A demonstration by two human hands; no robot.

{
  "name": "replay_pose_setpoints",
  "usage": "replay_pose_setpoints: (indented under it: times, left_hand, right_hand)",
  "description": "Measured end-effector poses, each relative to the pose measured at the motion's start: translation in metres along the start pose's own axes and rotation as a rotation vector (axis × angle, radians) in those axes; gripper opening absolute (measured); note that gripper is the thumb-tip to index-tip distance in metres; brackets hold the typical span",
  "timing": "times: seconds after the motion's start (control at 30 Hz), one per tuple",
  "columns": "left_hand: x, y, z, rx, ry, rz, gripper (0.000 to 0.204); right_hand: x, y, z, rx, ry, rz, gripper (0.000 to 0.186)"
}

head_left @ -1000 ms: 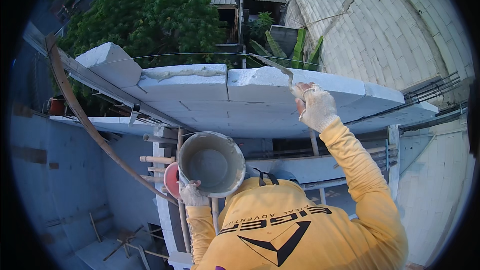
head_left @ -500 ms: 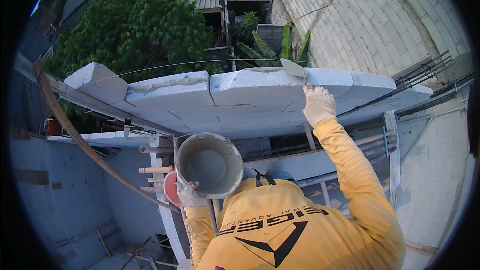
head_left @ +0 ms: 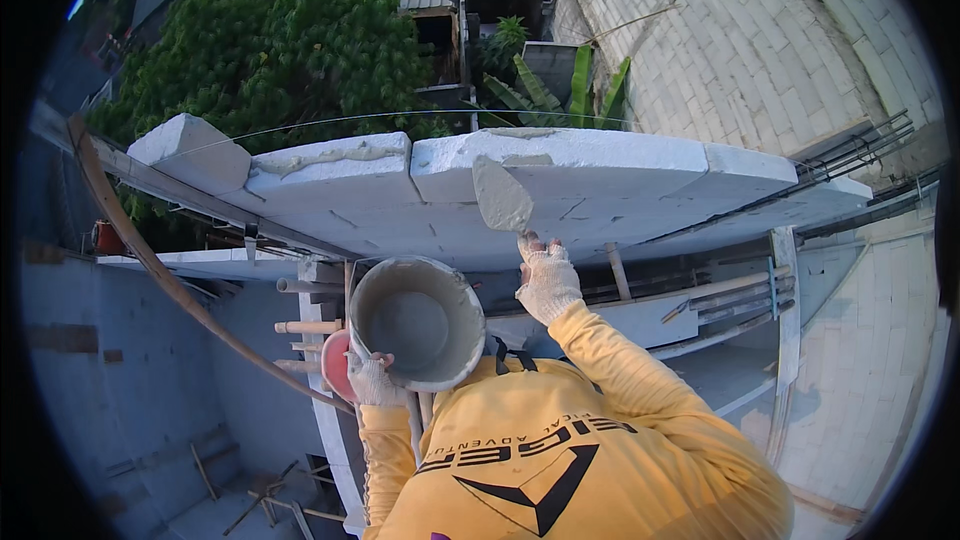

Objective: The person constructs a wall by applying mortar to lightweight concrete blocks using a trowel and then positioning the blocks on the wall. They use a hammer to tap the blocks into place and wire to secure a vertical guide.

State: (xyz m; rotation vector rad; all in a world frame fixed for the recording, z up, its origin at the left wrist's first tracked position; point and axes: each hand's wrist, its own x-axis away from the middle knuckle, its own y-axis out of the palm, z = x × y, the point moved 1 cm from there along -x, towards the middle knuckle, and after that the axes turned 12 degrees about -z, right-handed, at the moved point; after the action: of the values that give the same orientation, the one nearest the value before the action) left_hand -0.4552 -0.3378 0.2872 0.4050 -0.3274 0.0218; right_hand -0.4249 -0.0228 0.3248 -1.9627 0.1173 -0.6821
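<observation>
My right hand [head_left: 543, 275], in a white knit glove, grips a trowel [head_left: 502, 198] coated in grey mortar, held in front of the white block wall [head_left: 610, 180] just above the bucket's right side. In my left hand [head_left: 373, 373], also gloved, is the rim of a grey bucket [head_left: 415, 325] with wet grey mortar inside. A pink-red container [head_left: 337, 365] sits against that bucket's left side, partly hidden. Grey mortar lies in patches along the top of the blocks.
A taut line crosses above the blocks. A curved wooden pole [head_left: 150, 260] slants down at left; steel rods [head_left: 850, 155] stick out at right. Bamboo scaffold poles [head_left: 310, 327] are below, with a drop into a lower space [head_left: 200, 410]. Trees [head_left: 260, 60] and a tall block wall [head_left: 740, 50] stand beyond.
My right hand and trowel have come down and leftward from the top of the blocks toward the bucket. My left hand still holds the bucket in nearly the same place.
</observation>
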Motion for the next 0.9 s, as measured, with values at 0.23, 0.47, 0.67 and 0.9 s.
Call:
replay_pose_setpoints:
  times: [0.23, 0.47, 0.67, 0.9]
  left_hand:
    - [-0.010, 0.030, -0.001, -0.052, -0.132, -0.077, 0.049]
    - [-0.018, 0.065, -0.011, -0.272, 0.016, -0.232, 0.061]
    - [-0.017, 0.086, -0.007, -0.138, 0.059, -0.272, 0.064]
    - [-0.023, 0.080, -0.016, 0.093, -0.097, -0.233, 0.062]
  right_hand:
    - [0.051, -0.010, 0.013, 0.060, -0.453, -0.286, 0.044]
    - [0.039, -0.014, -0.033, 0.410, -0.403, -0.324, 0.032]
    - [0.032, -0.003, -0.031, 0.173, -0.522, -0.626, 0.031]
    - [0.035, -0.039, 0.010, -0.745, -0.203, -0.906, 0.040]
